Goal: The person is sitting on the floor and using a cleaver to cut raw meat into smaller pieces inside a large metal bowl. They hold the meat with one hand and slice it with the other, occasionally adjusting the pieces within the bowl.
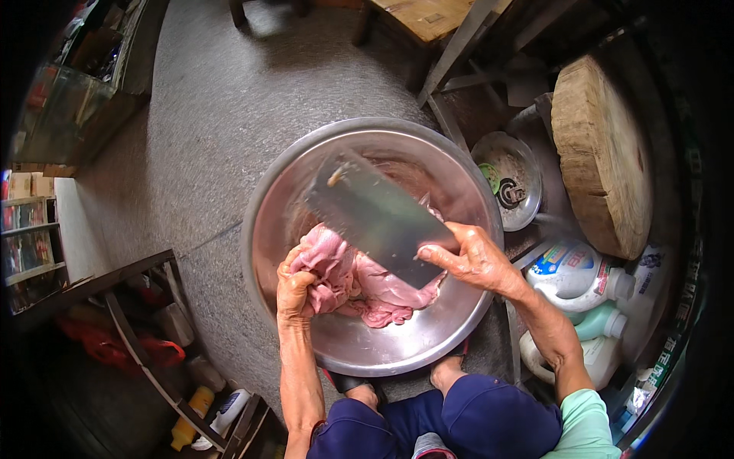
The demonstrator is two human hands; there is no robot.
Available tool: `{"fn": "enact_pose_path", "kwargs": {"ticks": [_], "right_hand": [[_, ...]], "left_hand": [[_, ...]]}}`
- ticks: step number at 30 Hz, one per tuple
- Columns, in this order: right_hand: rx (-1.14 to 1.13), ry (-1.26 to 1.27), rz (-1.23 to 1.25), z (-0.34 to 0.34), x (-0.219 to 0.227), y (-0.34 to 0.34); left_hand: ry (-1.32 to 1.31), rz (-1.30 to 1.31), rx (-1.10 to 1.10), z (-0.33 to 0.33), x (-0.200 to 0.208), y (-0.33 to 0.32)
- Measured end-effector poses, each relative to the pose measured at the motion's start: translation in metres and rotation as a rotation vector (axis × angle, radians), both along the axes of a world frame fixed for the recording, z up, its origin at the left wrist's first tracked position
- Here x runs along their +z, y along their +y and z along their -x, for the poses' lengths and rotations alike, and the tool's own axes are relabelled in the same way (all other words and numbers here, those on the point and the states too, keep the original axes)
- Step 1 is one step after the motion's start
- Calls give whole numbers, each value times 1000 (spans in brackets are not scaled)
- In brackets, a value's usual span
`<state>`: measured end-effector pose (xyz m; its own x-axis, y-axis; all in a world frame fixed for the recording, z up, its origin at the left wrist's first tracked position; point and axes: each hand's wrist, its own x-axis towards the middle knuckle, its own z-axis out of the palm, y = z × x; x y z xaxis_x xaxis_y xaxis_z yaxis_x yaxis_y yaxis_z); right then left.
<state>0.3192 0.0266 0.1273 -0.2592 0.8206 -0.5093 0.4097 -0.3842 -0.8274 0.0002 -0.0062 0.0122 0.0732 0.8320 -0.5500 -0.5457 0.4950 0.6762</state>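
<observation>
A wide metal basin stands on the floor in front of my knees, with soft, wet pink raw meat lying in it. My left hand is closed around a bunched fold of that meat at the basin's left side. In my right hand is a cleaver, gripped at its right end. Its broad rectangular blade slants up to the left over the basin and hides part of the meat. Small bits cling to the blade. Whether the edge touches the meat, I cannot tell.
Right of the basin, a shallow bowl holds small items. Beyond it a thick round wooden board leans upright, with plastic jugs below. A wooden stool stands ahead. A low shelf with bottles is at the lower left.
</observation>
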Motion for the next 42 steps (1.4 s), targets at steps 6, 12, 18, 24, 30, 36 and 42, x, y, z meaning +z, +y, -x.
{"fn": "enact_pose_path", "kwargs": {"ticks": [6,12,18,24,30,36,42], "right_hand": [[92,-280,-63,-15,-13,0],[-74,-62,24,-34,-16,-10],[98,-21,51,-12,11,-1],[57,-94,60,-23,-18,-4],[-90,-127,-3,-25,-30,-11],[55,-185,14,-3,22,4],[119,-315,-75,-1,2,-5]], "left_hand": [[58,-48,-4,8,9,-4],[222,-96,-95,-10,38,10],[89,-113,-101,-3,25,10],[1,-58,-30,6,12,0],[86,-164,18,-2,19,15],[227,-153,-10,-9,23,26],[85,-94,14,-5,14,23]]}}
